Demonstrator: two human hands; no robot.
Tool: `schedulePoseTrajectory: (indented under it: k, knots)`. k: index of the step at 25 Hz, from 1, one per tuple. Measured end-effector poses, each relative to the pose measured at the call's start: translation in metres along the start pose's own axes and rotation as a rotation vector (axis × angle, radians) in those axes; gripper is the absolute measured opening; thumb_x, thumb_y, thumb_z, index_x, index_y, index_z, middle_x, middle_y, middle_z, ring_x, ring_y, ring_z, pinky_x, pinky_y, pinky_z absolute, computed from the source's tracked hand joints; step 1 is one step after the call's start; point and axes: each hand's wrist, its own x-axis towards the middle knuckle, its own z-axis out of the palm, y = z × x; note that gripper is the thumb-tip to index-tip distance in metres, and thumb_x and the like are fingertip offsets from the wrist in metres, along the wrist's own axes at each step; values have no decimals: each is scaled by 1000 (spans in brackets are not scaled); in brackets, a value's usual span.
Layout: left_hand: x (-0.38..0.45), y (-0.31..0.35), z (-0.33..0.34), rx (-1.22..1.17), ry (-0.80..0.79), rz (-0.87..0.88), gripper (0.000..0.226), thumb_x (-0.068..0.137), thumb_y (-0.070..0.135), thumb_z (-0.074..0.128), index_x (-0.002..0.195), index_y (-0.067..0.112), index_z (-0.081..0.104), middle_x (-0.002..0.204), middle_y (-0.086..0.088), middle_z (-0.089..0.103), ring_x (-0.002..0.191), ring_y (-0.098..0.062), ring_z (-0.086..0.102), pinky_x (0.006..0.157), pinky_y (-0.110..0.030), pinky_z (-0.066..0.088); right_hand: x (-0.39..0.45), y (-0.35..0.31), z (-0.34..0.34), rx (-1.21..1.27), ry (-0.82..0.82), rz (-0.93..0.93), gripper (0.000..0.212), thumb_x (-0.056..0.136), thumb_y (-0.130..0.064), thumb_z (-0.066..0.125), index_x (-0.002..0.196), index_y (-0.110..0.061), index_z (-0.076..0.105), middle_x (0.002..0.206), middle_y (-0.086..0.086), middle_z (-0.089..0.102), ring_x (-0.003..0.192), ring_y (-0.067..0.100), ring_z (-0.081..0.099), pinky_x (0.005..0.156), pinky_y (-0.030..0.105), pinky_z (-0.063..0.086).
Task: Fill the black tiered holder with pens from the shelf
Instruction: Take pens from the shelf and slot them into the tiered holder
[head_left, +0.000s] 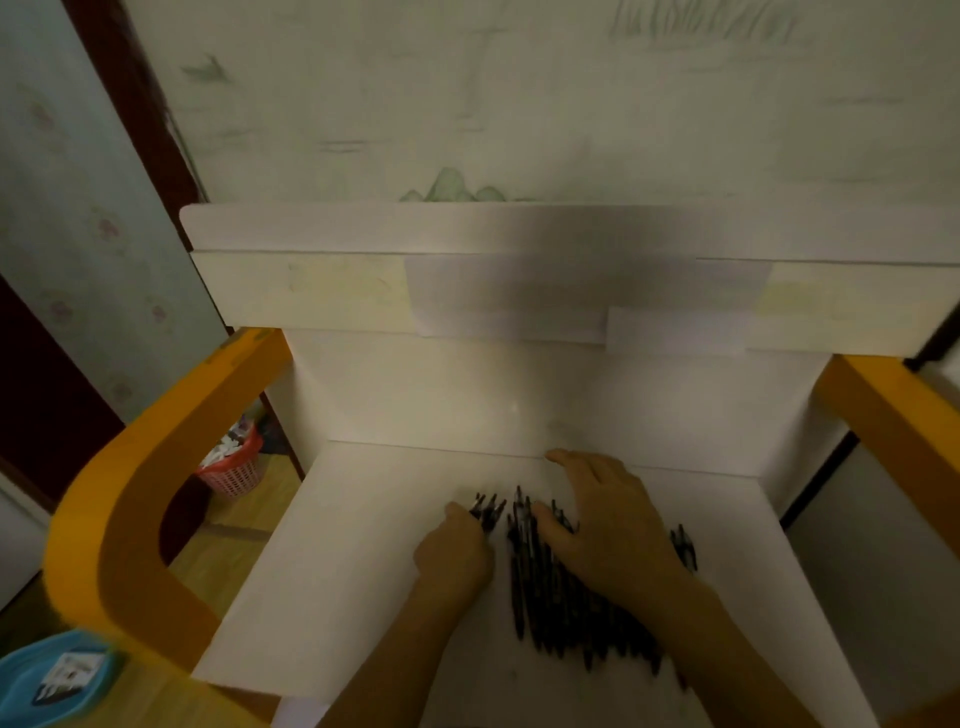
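While our left hand pinches a few pens mid-shelf, right hand rests flat-fingered; we should lift a small, aligned bunch.

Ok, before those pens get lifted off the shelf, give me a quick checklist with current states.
1. Pile of black pens on the white paper-covered shelf: ok.
2. Left hand grips a few pens: ok.
3. Right hand rests flat on the pile, gripping nothing: not ok.
4. Pens roughly parallel: ok.
5. Black tiered holder in view: not ok.
6. Stray pens near the shelf's right edge: cannot tell, blurred.
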Motion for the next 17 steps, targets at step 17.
schedulePoseTrajectory:
  k: [17]
  knots:
    - [-61, 52, -97, -778, -155, 472, 10, 93, 21, 53, 99, 25, 45, 78, -11, 63, 57, -25, 70, 50, -30, 57, -72, -36, -91, -133, 266, 104, 57, 90, -52, 52, 142, -33, 37, 137, -11, 47, 126, 6, 38, 103, 22, 31]
